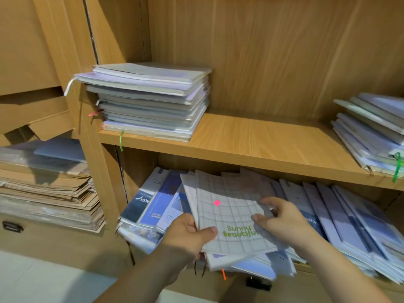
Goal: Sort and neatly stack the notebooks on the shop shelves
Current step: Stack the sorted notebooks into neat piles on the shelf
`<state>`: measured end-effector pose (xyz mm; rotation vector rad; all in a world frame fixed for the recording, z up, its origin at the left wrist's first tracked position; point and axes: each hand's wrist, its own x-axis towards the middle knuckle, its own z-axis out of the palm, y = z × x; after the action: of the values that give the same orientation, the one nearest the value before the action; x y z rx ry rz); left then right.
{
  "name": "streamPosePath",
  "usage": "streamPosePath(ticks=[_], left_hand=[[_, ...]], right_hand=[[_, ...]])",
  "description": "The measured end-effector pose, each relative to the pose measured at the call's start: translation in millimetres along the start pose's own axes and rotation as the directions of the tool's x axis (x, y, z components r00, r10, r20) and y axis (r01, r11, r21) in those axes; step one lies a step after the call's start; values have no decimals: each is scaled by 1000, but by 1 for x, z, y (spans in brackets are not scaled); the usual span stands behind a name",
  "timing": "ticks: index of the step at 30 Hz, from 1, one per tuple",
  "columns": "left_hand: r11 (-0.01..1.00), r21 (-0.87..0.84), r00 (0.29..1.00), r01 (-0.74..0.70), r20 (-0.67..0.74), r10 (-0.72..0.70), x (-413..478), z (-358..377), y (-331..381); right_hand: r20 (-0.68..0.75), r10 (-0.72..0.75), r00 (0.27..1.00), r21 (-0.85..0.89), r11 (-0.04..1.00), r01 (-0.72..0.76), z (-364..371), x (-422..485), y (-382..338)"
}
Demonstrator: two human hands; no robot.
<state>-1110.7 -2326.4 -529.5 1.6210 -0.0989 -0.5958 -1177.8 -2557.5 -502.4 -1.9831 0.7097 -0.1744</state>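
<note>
1. A grid-cover notebook (229, 215) sits atop a loose pile (258, 267) under the upper shelf (262, 136).
2. The left hand (188, 235) grips its near corner, thumb on top; the right hand (282, 224) pinches its right edge.
3. This looks like the sorting step; next, lift it clear toward the neat stack (148, 101).

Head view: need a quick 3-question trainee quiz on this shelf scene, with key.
1. True or false: the left hand grips the grid notebook.
2. The sticker on its cover is: A yellow, B pink, C blue?
3. How many stacks sit on the upper shelf?
Key: 1 true; 2 B; 3 two.
</note>
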Motion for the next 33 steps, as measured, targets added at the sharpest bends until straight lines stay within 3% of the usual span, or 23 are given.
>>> streamPosePath(ticks=[6, 11, 17, 21, 23, 30, 33], left_hand=[[932, 270, 958, -241, -88, 273, -43, -38, -20], [971, 59, 972, -233, 9, 233, -101, -73, -14], [947, 77, 948, -313, 78, 307, -189, -128, 10], [843, 153, 857, -515, 91, 507, -232, -149, 45], [795, 168, 812, -583, 82, 578, -242, -150, 67], [669, 298, 685, -681, -65, 726, -207, -141, 166], [709, 245, 728, -661, -21, 686, -174, -138, 198]], right_hand=[[123, 69, 990, 113, 990, -83, 7, -44, -15], [183, 14, 983, 133, 990, -39, 29, -92, -27], [226, -197, 954, 148, 975, 167, 53, -165, -72], [207, -455, 866, 218, 885, 412, 39, -198, -112], [158, -507, 847, 252, 850, 462, 31, -206, -133], [-48, -458, 888, 387, 811, 440, 5, -174, -219], [20, -449, 893, 456, 799, 392, -11, -144, -250]])
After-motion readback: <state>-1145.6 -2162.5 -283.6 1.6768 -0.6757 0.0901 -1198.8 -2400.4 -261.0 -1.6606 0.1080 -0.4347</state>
